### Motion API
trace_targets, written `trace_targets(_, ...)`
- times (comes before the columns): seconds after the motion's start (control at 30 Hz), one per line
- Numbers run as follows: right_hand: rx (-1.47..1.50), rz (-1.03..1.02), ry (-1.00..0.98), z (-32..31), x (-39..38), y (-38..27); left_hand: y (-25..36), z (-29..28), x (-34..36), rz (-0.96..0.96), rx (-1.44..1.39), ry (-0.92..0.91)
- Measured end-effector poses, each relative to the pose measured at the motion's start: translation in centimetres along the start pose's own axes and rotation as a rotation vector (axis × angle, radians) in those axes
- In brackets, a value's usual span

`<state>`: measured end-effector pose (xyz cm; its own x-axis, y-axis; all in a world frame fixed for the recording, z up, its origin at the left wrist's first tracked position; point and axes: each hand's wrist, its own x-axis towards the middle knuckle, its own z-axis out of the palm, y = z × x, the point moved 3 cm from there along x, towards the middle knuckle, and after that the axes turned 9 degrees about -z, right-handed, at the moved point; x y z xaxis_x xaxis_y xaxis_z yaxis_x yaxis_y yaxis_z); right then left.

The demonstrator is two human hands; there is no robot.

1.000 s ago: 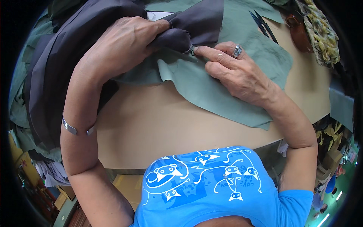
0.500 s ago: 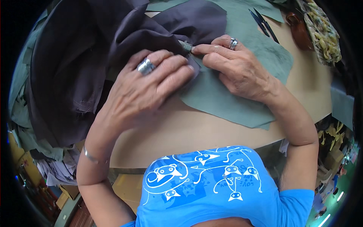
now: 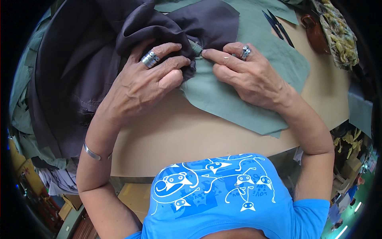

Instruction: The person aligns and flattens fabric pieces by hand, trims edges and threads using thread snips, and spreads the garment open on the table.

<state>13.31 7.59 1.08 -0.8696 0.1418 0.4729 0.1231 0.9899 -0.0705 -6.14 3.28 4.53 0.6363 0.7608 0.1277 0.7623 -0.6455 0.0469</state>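
Observation:
Dark purple-brown cloth [image 3: 71, 71] is bunched up on the left side of the table, and part of it spreads behind my hands. My left hand [image 3: 149, 77] is closed on a fold of it, with the fingertips partly tucked into the cloth. A narrow green fabric strip [image 3: 195, 47] shows between my hands, against the dark cloth. My right hand [image 3: 250, 75] pinches at the lower end of this strip, its index fingertip pressed there and the thumb below. Under both hands lies a flat green cloth piece [image 3: 246, 109] with cut edges.
The tan tabletop [image 3: 207, 137] curves around in front of my body. Dark pointed scissors [image 3: 278, 27] lie at the far right, near a brown cup [image 3: 316, 34] and a yellowish patterned fabric bundle [image 3: 338, 36]. More green cloth [image 3: 24, 103] hangs over the left edge.
My left hand has moved slightly left, drawing the dark cloth's edge away from the strip and uncovering more green cloth. My right hand stays nearly in place.

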Motion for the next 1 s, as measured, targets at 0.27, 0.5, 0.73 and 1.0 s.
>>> trace_targets(0.27, 0.109, 0.044, 0.007, 0.3, 0.9, 0.8, -0.2, 0.0, 0.0, -0.024, -0.116, 0.007)
trace_targets(0.5, 0.147, 0.029, 0.089, 0.0, 0.3, 0.8, 0.4, 1.0, 0.2, -0.064, -0.028, 0.034)
trace_targets(0.73, 0.218, 0.091, 0.135, 0.0, 0.2, 1.1, 0.2, 0.9, 0.6, -0.052, -0.043, 0.091)
trace_targets(1.0, 0.213, 0.022, 0.098, -0.2, 0.2, 0.9, 0.2, 1.3, 0.5, -0.066, -0.09, 0.107)
